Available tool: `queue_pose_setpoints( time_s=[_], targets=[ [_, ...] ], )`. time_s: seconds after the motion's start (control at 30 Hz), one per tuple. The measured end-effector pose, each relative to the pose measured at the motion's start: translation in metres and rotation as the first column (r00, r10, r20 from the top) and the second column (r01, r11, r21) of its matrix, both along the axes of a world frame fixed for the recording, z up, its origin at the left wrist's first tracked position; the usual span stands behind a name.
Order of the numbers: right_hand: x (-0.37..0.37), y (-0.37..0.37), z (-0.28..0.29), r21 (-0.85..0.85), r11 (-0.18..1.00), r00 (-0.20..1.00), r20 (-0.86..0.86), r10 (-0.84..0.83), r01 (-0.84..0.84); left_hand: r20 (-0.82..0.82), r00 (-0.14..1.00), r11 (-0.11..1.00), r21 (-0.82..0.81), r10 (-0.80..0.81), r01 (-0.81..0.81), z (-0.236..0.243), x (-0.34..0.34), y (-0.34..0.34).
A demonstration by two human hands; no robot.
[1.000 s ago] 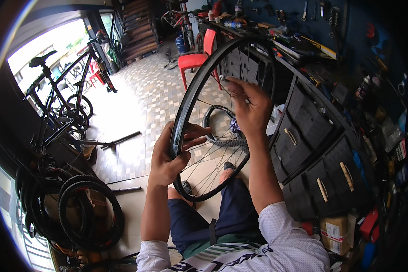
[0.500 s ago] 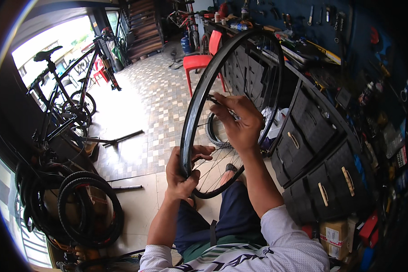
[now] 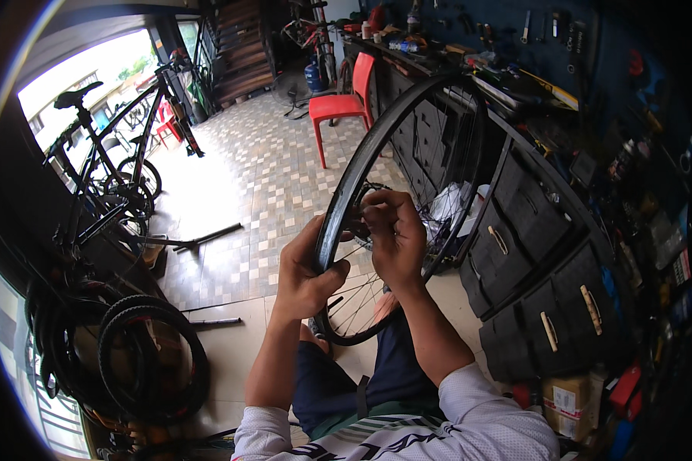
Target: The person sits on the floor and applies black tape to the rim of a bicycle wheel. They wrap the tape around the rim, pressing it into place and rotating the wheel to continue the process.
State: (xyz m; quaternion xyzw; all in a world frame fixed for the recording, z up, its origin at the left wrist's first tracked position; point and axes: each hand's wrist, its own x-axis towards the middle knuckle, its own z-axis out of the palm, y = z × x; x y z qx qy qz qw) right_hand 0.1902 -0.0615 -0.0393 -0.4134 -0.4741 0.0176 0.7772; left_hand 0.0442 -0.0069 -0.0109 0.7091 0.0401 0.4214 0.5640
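Head view, read as a dial. Bicycle wheel [image 3: 367, 150] at centre, leaning up toward 1 o'clock: black hoop, wire-spoked, outer face smooth with a glossy grey-blue streak. Left hand [image 3: 307, 280], just below centre toward 7, cupped around the rim, thumb on the near side, other fingers curving behind; firm hold. Right hand [image 3: 396, 242], just off centre toward 4, half closed, fingers bent and thumb drawn in close by the rim's inner side; whether something small sits in the pinch, cannot tell.

At 12, moulded red plastic chair [image 3: 338, 106], glossy, on small mottled tan-and-grey floor tiles [image 3: 273, 173]. At 2 to 3, crumpled white plastic bag [image 3: 448, 203] behind the spokes. At 3 to 4, matte black drawers [image 3: 507, 307] with pale bar-shaped handles [image 3: 549, 330]; dark tabletop [image 3: 538, 159] above, cluttered. At 8, stacked knobbly black rubber tyres [image 3: 196, 369]. Toward 10, dark-framed bicycle [image 3: 118, 169].

Writing: bold dark letters across the white, finely dimpled shirt [image 3: 477, 419] at 6, partly cut by the lower edge. Brown cardboard box [image 3: 569, 407] at 4 carries a white label and red print, too small to read.
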Motion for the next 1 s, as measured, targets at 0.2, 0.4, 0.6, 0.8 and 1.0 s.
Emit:
queue_pose_setpoints(
  time_s=[0.2, 0.4, 0.6, 0.8, 1.0],
  targets=[
    [0.017, -0.011, -0.001, -0.023, 0.998, 0.959, 0.279, -0.041, 0.05, 0.047, 0.999, 0.996, -0.089, 0.003, 0.002, -0.001, 0.002, -0.001],
    [0.025, -0.005, -0.009, 0.018, 1.0, 0.988, 0.157, -0.01, 0.007, -0.002, 0.998, 0.992, 0.105, 0.064, -0.064, 0.001, 0.004, -0.001],
    [0.029, -0.006, 0.0, -0.073, 0.989, 0.976, 0.189, -0.11, 0.126, 0.046, 0.999, 0.993, 0.116, 0.011, -0.017, 0.003, 0.012, 0.004],
    [0.025, -0.011, 0.003, 0.009, 0.973, 0.897, 0.387, -0.215, 0.23, 0.02, 1.0, 1.0, -0.004, -0.003, 0.003, -0.003, 0.009, 0.018],
    [0.033, -0.008, -0.003, 0.07, 0.982, 0.895, 0.405, -0.188, 0.175, 0.044, 0.999, 0.999, -0.044, -0.026, 0.028, -0.002, 0.012, 0.017]
  ],
)
